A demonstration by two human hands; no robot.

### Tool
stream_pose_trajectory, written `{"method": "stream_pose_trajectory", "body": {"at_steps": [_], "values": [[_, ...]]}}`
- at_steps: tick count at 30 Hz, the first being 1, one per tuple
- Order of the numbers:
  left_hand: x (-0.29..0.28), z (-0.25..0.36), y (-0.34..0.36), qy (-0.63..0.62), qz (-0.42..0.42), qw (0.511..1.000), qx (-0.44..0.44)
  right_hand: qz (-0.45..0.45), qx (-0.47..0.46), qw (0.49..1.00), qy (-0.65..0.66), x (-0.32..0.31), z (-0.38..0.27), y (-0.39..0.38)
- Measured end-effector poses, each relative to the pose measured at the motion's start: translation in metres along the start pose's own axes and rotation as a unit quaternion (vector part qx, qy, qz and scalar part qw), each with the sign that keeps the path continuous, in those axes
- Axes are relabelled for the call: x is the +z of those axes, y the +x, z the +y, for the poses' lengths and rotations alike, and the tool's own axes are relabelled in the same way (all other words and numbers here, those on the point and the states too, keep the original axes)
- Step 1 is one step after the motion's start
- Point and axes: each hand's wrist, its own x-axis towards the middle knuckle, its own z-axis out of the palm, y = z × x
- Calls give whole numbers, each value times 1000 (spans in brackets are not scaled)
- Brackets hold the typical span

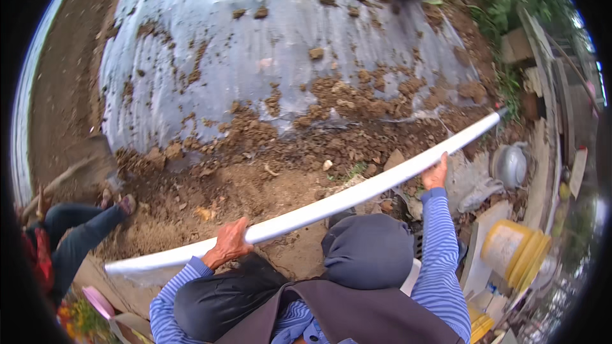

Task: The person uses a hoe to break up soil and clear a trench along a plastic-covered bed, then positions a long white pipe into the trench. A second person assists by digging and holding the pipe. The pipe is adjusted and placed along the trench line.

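Note:
A long white roll of plastic film (pixel 344 200) lies slantwise across the front of me, its right end farther away and higher in view. My left hand (pixel 228 246) is closed over it toward the left part, with a loose flap of clear film under that end. Nearer the other end, my right hand (pixel 435 174) grips the roll from its near side; the fingers are partly hidden behind it. Beyond the roll stretches a soil bed covered with clear plastic sheeting (pixel 236 57), with clods of earth (pixel 357 99) along its near edge.
At the left, another person in dark trousers (pixel 86 236) is beside a shovel (pixel 86 159). To the right are a silvery metal pot (pixel 510 165), yellow buckets (pixel 513 248) and wooden boards (pixel 542 57). A pink basin (pixel 98 302) is at the lower left.

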Motion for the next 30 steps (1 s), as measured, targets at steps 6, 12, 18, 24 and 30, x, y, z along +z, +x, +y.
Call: {"method": "stream_pose_trajectory", "body": {"at_steps": [6, 12, 18, 24, 30], "values": [[9, -3, -8, -24, 31, 999, 19, -81, 34, 978, -187, -2, -18, 56], [-16, -17, -30, 30, 136, 990, 31, -13, 17, 971, -236, 56, 17, 24], [-36, -41, -53, 55, 110, 992, -5, -13, 5, 976, -215, 103, 26, -19], [-48, -42, -86, 56, 175, 983, 6, -21, -3, 972, -234, 135, 34, -34], [-61, -59, -116, 98, 204, 974, -31, -18, -19, 980, -199, 153, 33, -43]]}}
